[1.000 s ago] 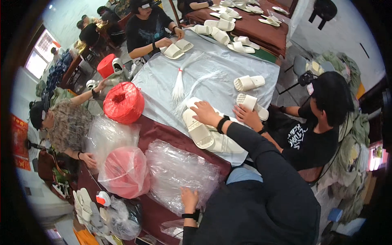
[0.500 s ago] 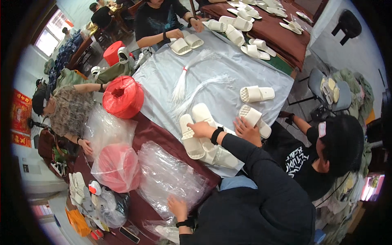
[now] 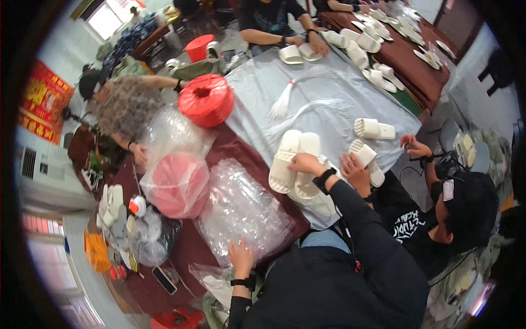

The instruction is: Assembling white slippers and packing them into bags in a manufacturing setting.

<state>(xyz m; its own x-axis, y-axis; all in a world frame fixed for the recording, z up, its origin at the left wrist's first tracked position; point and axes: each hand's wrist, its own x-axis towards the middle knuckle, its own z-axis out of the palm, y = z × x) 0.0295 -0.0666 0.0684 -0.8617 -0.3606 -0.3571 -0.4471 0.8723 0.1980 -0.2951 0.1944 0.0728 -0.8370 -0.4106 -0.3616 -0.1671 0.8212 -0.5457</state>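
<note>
The right hand [image 3: 308, 163] partly hides white slippers [image 3: 285, 160] beneath, its grip unclear, while plastic bags [image 3: 244, 208] lie before the outspread left hand [image 3: 241, 259].

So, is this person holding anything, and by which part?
The right hand is at the straps of white open-toed slippers; whether it grips can't be told. The left hand, over clear plastic bags, shows no grip.

Maroon-clothed table [image 3: 241, 147]: pale sheet [image 3: 253, 92], clear bags [image 3: 246, 205], phone [image 3: 164, 280] | on sheet: white slippers [image 3: 375, 129], white strands [image 3: 281, 103]
</note>
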